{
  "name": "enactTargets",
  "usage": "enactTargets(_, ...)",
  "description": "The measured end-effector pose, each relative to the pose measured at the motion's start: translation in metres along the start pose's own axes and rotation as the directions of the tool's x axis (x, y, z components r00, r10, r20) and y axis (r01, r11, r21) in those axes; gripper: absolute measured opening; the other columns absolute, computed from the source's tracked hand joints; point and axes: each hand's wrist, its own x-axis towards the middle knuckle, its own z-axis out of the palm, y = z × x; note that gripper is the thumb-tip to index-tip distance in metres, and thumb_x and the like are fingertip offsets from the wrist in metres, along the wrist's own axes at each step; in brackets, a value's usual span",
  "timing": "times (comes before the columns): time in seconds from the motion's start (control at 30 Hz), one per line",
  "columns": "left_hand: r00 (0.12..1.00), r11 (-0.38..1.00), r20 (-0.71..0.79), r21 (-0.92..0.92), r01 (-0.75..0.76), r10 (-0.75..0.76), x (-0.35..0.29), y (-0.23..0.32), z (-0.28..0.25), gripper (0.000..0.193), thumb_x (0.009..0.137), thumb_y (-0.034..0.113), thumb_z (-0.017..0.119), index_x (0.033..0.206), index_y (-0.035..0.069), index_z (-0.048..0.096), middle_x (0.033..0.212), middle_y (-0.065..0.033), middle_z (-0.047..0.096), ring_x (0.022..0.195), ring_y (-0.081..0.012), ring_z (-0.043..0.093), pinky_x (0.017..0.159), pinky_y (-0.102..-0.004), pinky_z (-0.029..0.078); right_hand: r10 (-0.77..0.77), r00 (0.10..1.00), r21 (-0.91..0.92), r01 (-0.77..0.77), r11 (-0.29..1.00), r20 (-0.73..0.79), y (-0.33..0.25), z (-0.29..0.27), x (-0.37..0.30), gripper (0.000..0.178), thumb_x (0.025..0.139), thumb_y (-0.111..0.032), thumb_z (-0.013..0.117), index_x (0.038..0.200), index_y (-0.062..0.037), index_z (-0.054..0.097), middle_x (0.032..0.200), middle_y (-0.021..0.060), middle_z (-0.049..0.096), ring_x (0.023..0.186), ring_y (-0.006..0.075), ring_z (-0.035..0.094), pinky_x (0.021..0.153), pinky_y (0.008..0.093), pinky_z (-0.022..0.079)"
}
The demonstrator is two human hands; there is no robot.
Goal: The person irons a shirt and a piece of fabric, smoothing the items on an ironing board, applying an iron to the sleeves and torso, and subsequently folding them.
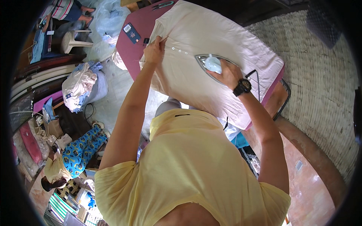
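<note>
A cream button-up garment lies spread over a maroon-covered ironing table. My left hand is closed on the garment's edge at the left, near a row of small white buttons. On the right, my right hand grips the handle of a clothes iron, which rests flat on the cloth with its tip pointing up and to the left. The iron's black cord loops out beside my wrist. Part of the iron's rear is hidden under my right hand.
A dark blue card or packet and thread snippers lie on the maroon cover. Piled clothes, a white plastic chair and clear plastic bags stand left. One person is at lower left, another at upper left.
</note>
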Motion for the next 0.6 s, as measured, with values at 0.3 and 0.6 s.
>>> enactTargets(0.3, 0.996, 0.999, -0.094, -0.053, -0.002, -0.003, 0.0, -0.002, 0.003, 0.023, 0.095, 0.038, 0.057, 0.099, 0.015, 0.054, 0.072, -0.0126, 0.067, 0.063, -0.0347, 0.066, 0.051, -0.0474, 0.049, 0.082, 0.996, 0.022, -0.083, 0.996, 0.038, 0.032, -0.013, -0.034, 0.051, 0.073, -0.047, 0.078, 0.091, -0.0015, 0.066, 0.068, 0.0185, 0.066, 0.061, 0.0348, 0.066, 0.053, 0.0437, 0.053)
enactTargets(0.6, 0.997, 1.0, -0.076, -0.003, 0.021, -0.022, 0.001, -0.006, 0.01, 0.024, 0.097, 0.04, 0.052, 0.096, 0.016, 0.053, 0.076, -0.0094, 0.068, 0.067, -0.0323, 0.067, 0.053, -0.0459, 0.049, 0.066, 0.998, -0.043, -0.067, 0.997, -0.018, -0.006, 0.0, 0.015, 0.05, 0.073, -0.049, 0.078, 0.087, -0.0021, 0.067, 0.064, 0.0182, 0.065, 0.057, 0.0352, 0.065, 0.052, 0.0439, 0.053)
